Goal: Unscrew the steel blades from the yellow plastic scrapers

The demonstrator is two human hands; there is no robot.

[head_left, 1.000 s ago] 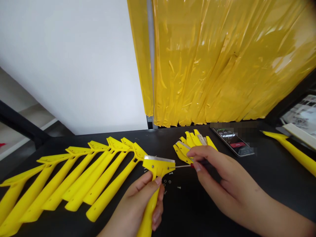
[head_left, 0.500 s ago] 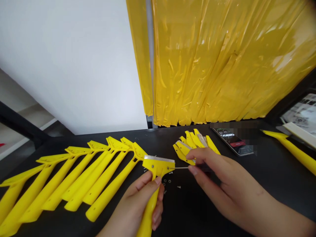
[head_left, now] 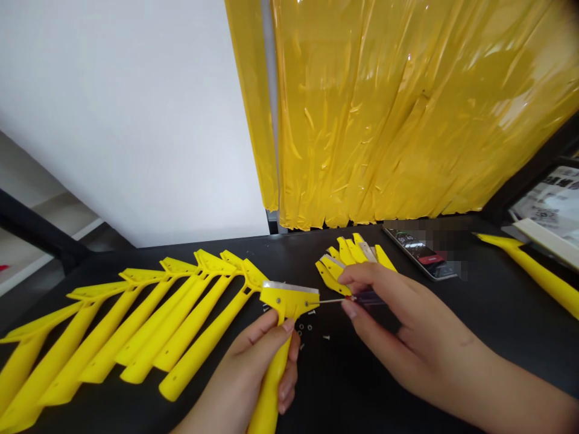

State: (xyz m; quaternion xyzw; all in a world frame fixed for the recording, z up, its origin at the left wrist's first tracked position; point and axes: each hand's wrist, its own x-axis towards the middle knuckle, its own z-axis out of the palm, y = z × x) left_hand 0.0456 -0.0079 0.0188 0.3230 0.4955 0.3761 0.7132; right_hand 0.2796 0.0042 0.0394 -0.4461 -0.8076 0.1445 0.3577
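Yellow scraper [head_left: 289, 296] sits in the left hand [head_left: 260, 352], whose fingers wrap snugly around its handle, just under the wide head. On the right hand [head_left: 402, 325], the thumb and pointing finger pinch a screwdriver [head_left: 332, 301]; its other fingers are hard to see. The scraper is to the left of that pinch. Its long handle points up and away, leaning a bit right, while the screwdriver's thin rod lies sideways, pointing left. The rod's tip is at a small spot [head_left: 307, 303] near the head's right end (a hole or a screw, too tiny to tell), closer to the left thumb than the right fingertips. Small loose nuts [head_left: 310, 328] lie near the head, yellow handles [head_left: 199, 340] lie left, and a phone [head_left: 420, 253] lies farther right.
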